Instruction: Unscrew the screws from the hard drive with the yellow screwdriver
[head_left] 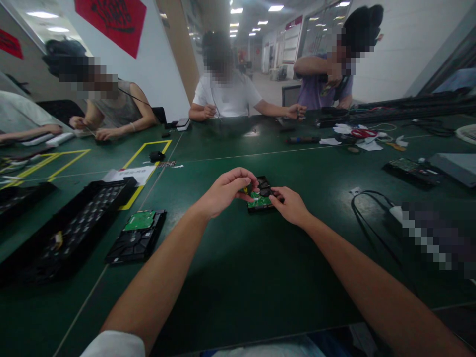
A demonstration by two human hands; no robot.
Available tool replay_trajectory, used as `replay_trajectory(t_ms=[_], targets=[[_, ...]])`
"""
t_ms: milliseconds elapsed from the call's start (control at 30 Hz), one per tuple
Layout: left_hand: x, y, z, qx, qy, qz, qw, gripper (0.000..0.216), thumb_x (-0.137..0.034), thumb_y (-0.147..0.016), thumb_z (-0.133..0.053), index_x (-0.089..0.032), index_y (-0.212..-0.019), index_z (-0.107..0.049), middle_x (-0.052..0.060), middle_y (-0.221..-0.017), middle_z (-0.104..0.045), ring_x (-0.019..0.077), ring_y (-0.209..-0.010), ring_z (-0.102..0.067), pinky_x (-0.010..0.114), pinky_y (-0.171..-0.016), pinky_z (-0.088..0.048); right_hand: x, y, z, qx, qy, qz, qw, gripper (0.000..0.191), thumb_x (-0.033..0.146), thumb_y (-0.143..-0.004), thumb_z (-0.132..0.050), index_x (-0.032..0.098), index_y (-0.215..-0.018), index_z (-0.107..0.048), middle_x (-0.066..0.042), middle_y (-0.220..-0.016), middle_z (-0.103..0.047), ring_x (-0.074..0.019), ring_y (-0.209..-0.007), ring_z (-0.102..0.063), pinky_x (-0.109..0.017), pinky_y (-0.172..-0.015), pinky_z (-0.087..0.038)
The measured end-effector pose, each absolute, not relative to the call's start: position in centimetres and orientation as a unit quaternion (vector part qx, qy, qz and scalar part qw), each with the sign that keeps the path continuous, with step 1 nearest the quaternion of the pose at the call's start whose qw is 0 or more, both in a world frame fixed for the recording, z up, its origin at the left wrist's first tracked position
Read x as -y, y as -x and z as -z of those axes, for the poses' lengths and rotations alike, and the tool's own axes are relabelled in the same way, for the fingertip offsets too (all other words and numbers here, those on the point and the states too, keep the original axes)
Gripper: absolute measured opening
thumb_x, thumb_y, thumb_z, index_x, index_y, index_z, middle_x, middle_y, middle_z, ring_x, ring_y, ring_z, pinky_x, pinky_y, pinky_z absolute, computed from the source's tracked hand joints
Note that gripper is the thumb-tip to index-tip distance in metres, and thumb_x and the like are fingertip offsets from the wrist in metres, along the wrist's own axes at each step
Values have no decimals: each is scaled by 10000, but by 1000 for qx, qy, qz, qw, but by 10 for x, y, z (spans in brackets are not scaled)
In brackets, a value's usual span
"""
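Note:
A hard drive (265, 201) with a green circuit board and a black housing lies on the green table in front of me. Over its left side, my left hand (232, 188) is closed in a pinch around a small yellow and dark thing (246, 189), mostly hidden by the fingers. My right hand (292, 204) grips the drive's right edge between thumb and fingers. Another hard drive (136, 235), board side up, rests on the table to the left of my forearm, apart from both hands.
Left of me stands a long black tray (80, 218) beside a paper sheet (139, 174). At right are a cable (366, 193), a dark device with a circuit board (411, 171) and a grey box (455, 166). Several people sit across the table (208, 168), with paper scraps (370, 144) at back right.

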State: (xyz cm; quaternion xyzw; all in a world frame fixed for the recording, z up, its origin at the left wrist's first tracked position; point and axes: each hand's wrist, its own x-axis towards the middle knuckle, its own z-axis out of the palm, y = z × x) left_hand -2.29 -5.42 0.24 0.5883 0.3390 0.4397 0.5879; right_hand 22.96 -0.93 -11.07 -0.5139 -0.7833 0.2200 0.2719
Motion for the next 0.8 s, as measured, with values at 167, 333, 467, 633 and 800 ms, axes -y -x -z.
replay_trajectory(t_ms=[167,333,467,633,800], targets=[[52,24,0,-327,-576,-438,608,191,-327,-928,-670,-149,-995,-686,103,-1048,-698,238,-1038,-682,353,-770,-642,10,-229,109,787,511,-214,270,424,399,-1022,-589,161,-1368,-644,-116,-1189,-675,-203,-971,-663,-363,-878,-545],[50,30,-3,-355,-591,-453,565,204,-338,-899,-678,-149,-932,-749,98,-1014,-691,214,-966,-647,313,-718,-622,12,-229,106,780,521,-224,264,430,404,-1026,-579,175,-1385,-634,-114,-1217,-673,-206,-982,-663,-369,-869,-551],[51,30,-6,-376,-606,-447,541,207,-317,-891,-642,-161,-905,-778,102,-1009,-704,205,-921,-640,283,-681,-589,14,-229,105,777,523,-233,264,428,407,-1036,-561,183,-1393,-632,-122,-1232,-670,-217,-1005,-664,-374,-868,-555],[55,27,-7,-363,-613,-413,567,188,-288,-877,-642,-170,-986,-738,83,-964,-699,197,-897,-649,289,-696,-589,12,-229,107,780,517,-230,266,433,405,-1029,-567,178,-1393,-630,-124,-1229,-669,-220,-1003,-665,-377,-874,-551],[53,27,-3,-337,-615,-408,584,176,-319,-923,-622,-165,-987,-678,90,-979,-699,201,-927,-660,310,-729,-607,10,-229,108,782,519,-224,262,429,404,-1020,-585,184,-1384,-642,-130,-1213,-672,-229,-993,-669,-380,-887,-541]])
